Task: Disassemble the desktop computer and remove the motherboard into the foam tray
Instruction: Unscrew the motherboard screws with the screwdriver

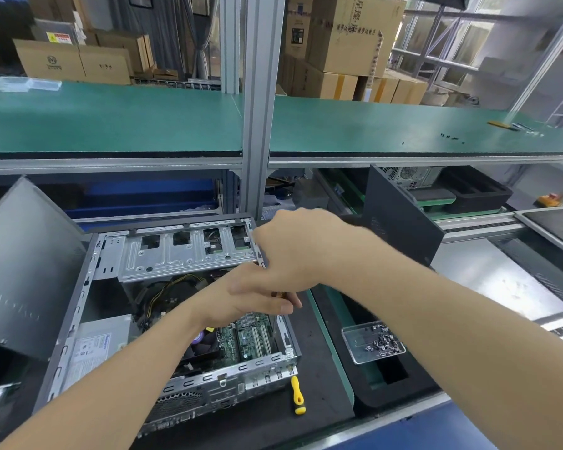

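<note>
1. Two bare hands meet over the right half of the open computer case (208,384), which lies on its side on a black mat (316,368).
2. The left hand (251,298) reaches across the case interior. Its fingers and thumb are wrapped round an amber-handled screwdriver (281,294), whose thin shaft points down into the case.
3. The right hand (293,251) sits just above the left one and touches it. Its fingers are curled at the right end of the case's metal drive cage (182,251); I cannot tell whether they grasp anything.
4. The green motherboard (252,336) sits inside the case, at its near right corner. The CPU fan (202,344) is just left of it, and the power supply (91,347) is in the near left corner.
5. A black foam tray (403,391) lies right of the case, apart from it, carrying a clear plastic dish (355,345) of loose screws.
6. A yellow-handled screwdriver (297,396) lies on the mat just beside the case's near right corner.
7. A grey side panel (26,264) leans at the case's left side.
</note>
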Demonstrator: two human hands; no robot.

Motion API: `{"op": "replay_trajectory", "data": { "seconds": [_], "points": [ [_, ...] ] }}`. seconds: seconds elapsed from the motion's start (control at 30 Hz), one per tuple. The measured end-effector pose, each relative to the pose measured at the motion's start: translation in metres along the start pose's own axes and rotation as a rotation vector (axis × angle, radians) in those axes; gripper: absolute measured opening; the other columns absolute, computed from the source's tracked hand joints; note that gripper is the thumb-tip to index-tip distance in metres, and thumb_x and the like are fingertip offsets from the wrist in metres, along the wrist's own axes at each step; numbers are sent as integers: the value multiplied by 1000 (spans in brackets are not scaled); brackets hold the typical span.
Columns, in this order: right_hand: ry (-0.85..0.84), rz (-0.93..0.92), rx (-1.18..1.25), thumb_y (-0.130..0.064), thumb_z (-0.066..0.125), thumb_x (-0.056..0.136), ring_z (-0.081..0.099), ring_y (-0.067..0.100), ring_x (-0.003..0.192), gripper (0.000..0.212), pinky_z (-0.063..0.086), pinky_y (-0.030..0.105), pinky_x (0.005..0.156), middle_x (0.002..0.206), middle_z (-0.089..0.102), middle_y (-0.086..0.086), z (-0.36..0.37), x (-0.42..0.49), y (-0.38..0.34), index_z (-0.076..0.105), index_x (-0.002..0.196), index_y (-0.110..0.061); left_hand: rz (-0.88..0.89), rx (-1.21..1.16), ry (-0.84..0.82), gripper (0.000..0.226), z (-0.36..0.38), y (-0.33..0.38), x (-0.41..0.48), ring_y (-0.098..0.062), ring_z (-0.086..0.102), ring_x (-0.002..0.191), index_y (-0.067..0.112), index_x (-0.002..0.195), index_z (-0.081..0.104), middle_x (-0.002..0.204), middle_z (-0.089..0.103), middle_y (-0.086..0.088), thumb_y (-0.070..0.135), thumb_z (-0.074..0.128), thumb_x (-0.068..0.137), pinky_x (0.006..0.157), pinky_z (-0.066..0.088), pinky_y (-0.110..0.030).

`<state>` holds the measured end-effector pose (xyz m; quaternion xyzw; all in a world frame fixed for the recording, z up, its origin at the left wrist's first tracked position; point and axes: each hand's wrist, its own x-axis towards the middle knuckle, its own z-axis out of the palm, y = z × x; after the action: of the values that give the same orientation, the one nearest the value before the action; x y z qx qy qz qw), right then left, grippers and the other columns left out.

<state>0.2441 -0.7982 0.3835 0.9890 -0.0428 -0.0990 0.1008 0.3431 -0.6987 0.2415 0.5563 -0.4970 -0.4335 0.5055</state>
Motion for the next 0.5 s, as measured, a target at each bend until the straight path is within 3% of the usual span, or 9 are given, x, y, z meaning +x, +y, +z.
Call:
{"op": "replay_trajectory", "data": {
  "seconds": [0.07,0.13,0.23,0.3,0.43,0.5],
  "points": [
    [87,244,-32,-75,38,96,36,20,55,66,40,36,61,73,47,5,9,1,-12,43,71,-15,-20,-55,14,22,1,-2,0,-19,69,111,10,112,75,113,76,-7,11,74,91,91,52,-22],
    [85,287,83,-70,39,100,37,22,56,62,39,35,60,70,36,3,17,4,-17,40,77,-12,-14,-115,27,23,1,-4,0,-17,71,108,15,109,78,109,76,-11,3,74,90,90,53,-23],
    [47,108,124,-45,52,103,45,18,56,46,33,28,48,69,43,1,10,5,-11,37,70,-17,27,-130,25,28,2,-4,1,-19,71,106,20,111,78,107,72,-22,5,78,87,90,53,-26],
    [-1,-53,108,-36,57,99,49,14,55,37,31,27,45,69,50,0,6,3,-4,43,69,-20,25,-127,14,27,2,-4,1,-19,70,104,17,112,77,106,75,-13,14,81,85,88,53,-25],
    [-93,-282,141,-24,70,88,57,5,72,9,44,28,55,81,63,-11,-7,-4,10,63,84,-25,29,-134,20,18,2,-5,1,-14,70,101,23,100,76,103,76,-1,21,81,82,85,52,-21],
    [-145,-322,174,-6,64,83,63,4,72,18,47,24,57,77,70,-9,-9,-5,12,69,83,-24,45,-137,29,21,2,-5,0,-16,70,103,16,101,75,103,76,-2,19,82,81,87,53,-24]
  ]
}}
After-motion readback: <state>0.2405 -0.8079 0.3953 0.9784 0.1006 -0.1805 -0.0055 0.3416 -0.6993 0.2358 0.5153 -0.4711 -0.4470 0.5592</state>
